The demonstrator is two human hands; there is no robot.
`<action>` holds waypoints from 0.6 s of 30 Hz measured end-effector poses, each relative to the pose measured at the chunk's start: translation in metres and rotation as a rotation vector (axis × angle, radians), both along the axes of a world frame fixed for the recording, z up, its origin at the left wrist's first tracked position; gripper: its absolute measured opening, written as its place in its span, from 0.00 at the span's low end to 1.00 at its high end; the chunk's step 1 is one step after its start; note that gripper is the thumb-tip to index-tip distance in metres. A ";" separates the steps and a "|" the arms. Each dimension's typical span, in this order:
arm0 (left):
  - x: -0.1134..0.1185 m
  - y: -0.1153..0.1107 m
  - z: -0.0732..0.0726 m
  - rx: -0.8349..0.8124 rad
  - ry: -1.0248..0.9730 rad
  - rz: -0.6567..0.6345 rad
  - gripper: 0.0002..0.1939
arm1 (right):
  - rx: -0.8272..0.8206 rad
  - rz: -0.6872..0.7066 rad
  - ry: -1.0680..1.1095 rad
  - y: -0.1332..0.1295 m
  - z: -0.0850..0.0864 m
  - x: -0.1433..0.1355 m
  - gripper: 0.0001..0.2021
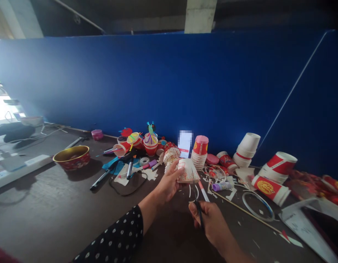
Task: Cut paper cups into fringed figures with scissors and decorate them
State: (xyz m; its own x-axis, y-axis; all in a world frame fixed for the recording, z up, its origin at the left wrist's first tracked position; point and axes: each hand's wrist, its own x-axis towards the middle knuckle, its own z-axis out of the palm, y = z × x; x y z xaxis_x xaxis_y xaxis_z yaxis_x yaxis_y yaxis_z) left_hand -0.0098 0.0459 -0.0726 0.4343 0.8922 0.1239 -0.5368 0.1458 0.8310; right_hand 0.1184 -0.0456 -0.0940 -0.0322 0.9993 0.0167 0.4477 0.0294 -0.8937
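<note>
My left hand (170,182) grips a white paper cup (187,171) that lies on its side and has red line drawings on it. Black-handled scissors (198,211) are in my right hand (210,221), their blades pointing up toward the cup's lower edge. Whether the blades touch the paper I cannot tell. Just behind the cup sits a pale, ruffled paper piece (171,155). A red and white marker (203,190) lies right of the scissors.
Stacked paper cups (199,151) stand behind, with more cups (273,188) at the right. A phone (185,143) leans against the blue partition (169,84). Pens, tape and paper scraps (151,173) lie to the left, beyond a gold-lined bowl (72,160). A wooden stick (246,212) lies right.
</note>
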 end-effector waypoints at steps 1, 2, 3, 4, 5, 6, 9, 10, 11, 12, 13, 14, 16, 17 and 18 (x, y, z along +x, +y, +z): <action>0.000 0.001 0.001 0.002 -0.015 0.005 0.25 | 0.002 0.009 -0.014 0.000 0.000 -0.001 0.25; -0.001 0.001 0.001 0.001 -0.026 0.012 0.25 | 0.005 0.015 -0.029 -0.001 0.000 -0.001 0.25; -0.001 0.002 0.002 -0.001 -0.034 0.023 0.24 | 0.009 0.016 -0.041 -0.001 -0.001 -0.001 0.24; -0.001 0.002 0.002 -0.003 -0.039 0.034 0.23 | 0.011 0.016 -0.052 -0.001 -0.002 -0.001 0.24; -0.001 0.002 0.003 -0.005 -0.040 0.041 0.23 | 0.016 0.011 -0.063 -0.001 -0.003 -0.002 0.23; -0.001 0.002 0.003 -0.007 -0.036 0.044 0.23 | 0.026 0.002 -0.075 -0.001 -0.003 -0.002 0.23; -0.001 0.000 0.003 -0.017 -0.003 0.040 0.24 | 0.063 -0.003 -0.101 -0.001 -0.004 -0.002 0.23; -0.001 0.000 0.003 -0.023 0.010 0.034 0.25 | 0.069 0.000 -0.104 -0.002 -0.003 -0.002 0.23; 0.000 -0.001 0.003 -0.028 0.020 0.030 0.27 | 0.073 0.000 -0.106 -0.002 -0.002 -0.002 0.23; 0.000 -0.002 0.003 -0.030 0.026 0.030 0.28 | 0.078 0.001 -0.111 -0.002 -0.002 -0.002 0.22; 0.001 -0.003 0.004 -0.031 0.031 0.028 0.30 | 0.087 -0.004 -0.119 -0.002 -0.001 -0.002 0.22; 0.001 -0.003 0.004 -0.029 0.036 0.029 0.31 | 0.097 -0.014 -0.131 -0.002 -0.001 -0.002 0.22; 0.002 -0.005 0.005 -0.015 0.044 0.027 0.33 | 0.109 -0.033 -0.148 -0.002 0.000 -0.002 0.22; 0.002 -0.005 0.005 -0.006 0.047 0.027 0.33 | 0.108 -0.040 -0.154 -0.002 0.001 -0.002 0.21; 0.003 -0.005 0.005 0.002 0.051 0.025 0.33 | 0.104 -0.045 -0.159 -0.003 0.001 -0.002 0.21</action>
State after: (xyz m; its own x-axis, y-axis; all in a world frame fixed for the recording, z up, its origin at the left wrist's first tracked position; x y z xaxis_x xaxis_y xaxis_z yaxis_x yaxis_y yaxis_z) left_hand -0.0070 0.0407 -0.0676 0.4180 0.9025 0.1040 -0.4972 0.1314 0.8576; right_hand 0.1166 -0.0482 -0.0928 0.0025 0.9930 0.1185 0.5862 0.0946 -0.8047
